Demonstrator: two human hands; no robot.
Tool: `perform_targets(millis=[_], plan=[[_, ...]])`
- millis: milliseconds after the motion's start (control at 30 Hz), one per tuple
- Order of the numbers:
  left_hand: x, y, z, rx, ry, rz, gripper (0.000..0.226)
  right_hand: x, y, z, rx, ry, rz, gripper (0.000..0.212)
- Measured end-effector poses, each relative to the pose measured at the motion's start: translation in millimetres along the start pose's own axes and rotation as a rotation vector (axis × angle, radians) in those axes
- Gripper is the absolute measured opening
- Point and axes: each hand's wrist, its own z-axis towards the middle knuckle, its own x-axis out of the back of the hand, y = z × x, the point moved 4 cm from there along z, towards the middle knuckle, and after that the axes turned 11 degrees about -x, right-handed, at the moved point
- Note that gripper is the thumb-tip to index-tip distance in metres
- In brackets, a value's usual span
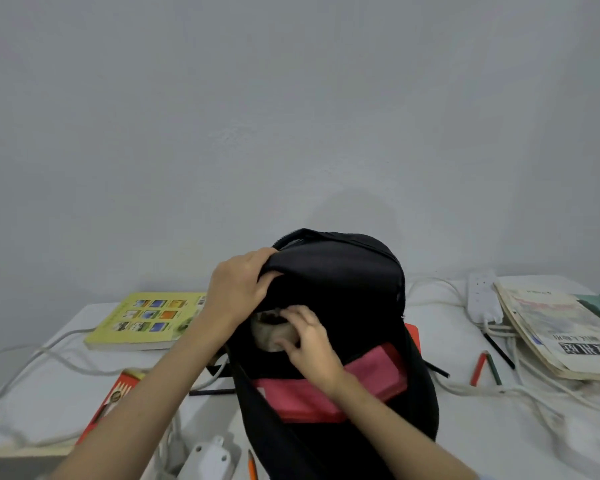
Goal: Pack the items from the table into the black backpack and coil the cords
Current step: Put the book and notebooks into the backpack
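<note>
Left hand (238,289) grips the upright black fabric backpack's (343,282) top flap, lifting it so the mouth gapes; right hand (305,336) pinches a pale rounded object (269,336), pushing it inside at the table's centre.

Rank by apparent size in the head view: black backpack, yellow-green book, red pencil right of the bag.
1. black backpack, though nearness to the camera inflates it.
2. yellow-green book.
3. red pencil, clearly smallest.
</note>
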Motion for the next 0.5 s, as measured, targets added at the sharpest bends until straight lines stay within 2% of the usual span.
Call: perform_targets(millis=[67, 100, 167, 200, 233, 300, 333, 367, 467, 500], plan=[[-1, 1, -1, -0.029, 0.008, -0.006, 0.049, 4, 11, -17, -0.223, 0.202, 0.218, 0.035], [-2, 4, -2, -0.037, 0.006, -0.012, 0.049, 3, 19, -18, -0.371, 0.215, 0.310, 0.031], [-4, 10, -3, -0.039, 0.013, -0.026, 0.047, -9, 29, -10, -0.608, 0.083, 0.442, 0.018], [-5, 12, -4, -0.035, 0.008, -0.035, 0.046, -17, 30, -4, -0.646, -0.011, 0.503, 0.009], [-5, 15, -5, -0.039, 0.004, -0.039, 0.045, -24, 27, 1, -0.632, -0.122, 0.566, 0.009], [-5, 17, -7, -0.031, -0.006, -0.054, 0.046, -36, 17, 8, -0.574, -0.359, 0.624, 0.050], [-4, 16, -8, -0.017, -0.007, -0.067, 0.046, -37, 13, 7, -0.569, -0.440, 0.633, 0.064], [-3, 15, -9, -0.005, -0.004, -0.079, 0.046, -34, 11, 6, -0.567, -0.494, 0.641, 0.070], [-4, 9, -12, 0.065, -0.069, -0.139, 0.049, -10, 15, 1, -0.580, -0.520, 0.663, 0.065], [-6, 7, -12, 0.122, -0.154, -0.199, 0.064, 1, 21, -2, -0.617, -0.516, 0.661, 0.062]])
